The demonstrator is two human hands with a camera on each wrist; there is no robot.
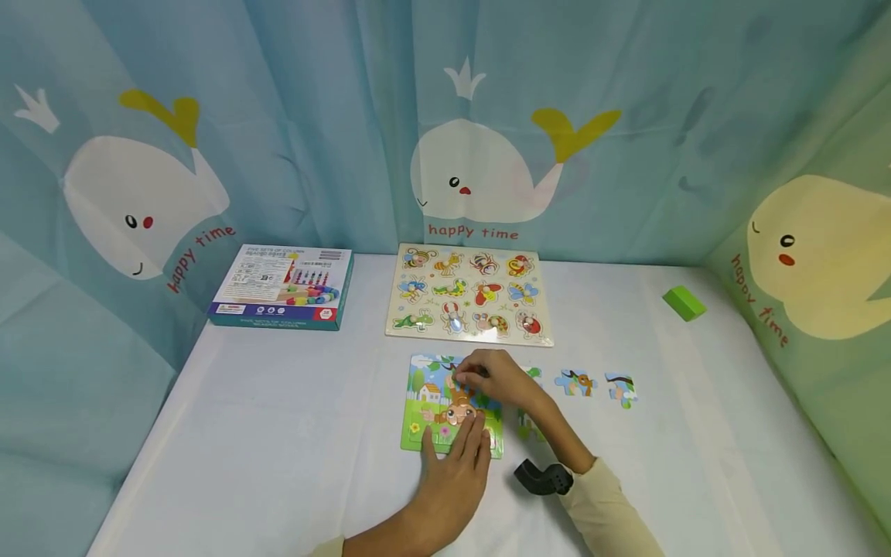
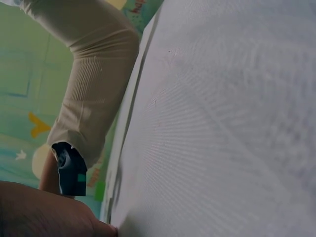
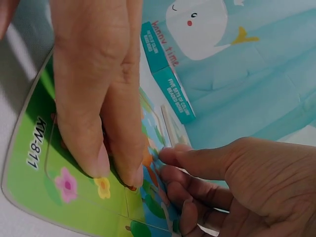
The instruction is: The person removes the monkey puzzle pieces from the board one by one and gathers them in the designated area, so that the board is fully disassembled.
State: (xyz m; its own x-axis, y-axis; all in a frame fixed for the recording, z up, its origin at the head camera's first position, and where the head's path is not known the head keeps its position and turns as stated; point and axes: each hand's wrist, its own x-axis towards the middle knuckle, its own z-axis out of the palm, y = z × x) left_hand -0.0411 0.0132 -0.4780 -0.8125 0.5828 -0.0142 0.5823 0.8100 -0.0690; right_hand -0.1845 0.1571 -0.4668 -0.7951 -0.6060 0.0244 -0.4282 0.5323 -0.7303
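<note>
A monkey jigsaw puzzle (image 1: 416,414) with a green lower border lies on the table. My left hand (image 1: 451,483) presses its lower part with straight fingers; two fingertips (image 3: 96,165) show against the board in the right wrist view. Over the upper part, my right hand (image 1: 503,377) has curled fingers, with thumb and index pinching a puzzle piece at the board's surface. The hand mostly hides that piece. Right of the board lie loose puzzle pieces: one (image 1: 576,382) with a brown animal, another (image 1: 622,390) with a branch, and others partly behind the right arm.
A wooden insect peg board (image 1: 469,292) lies behind the puzzle. A bead-set box (image 1: 281,288) stands at the back left, a green block (image 1: 684,302) at the back right. A black wrist device (image 1: 544,478) is by the right sleeve. Whale-printed curtains (image 1: 334,139) surround the table.
</note>
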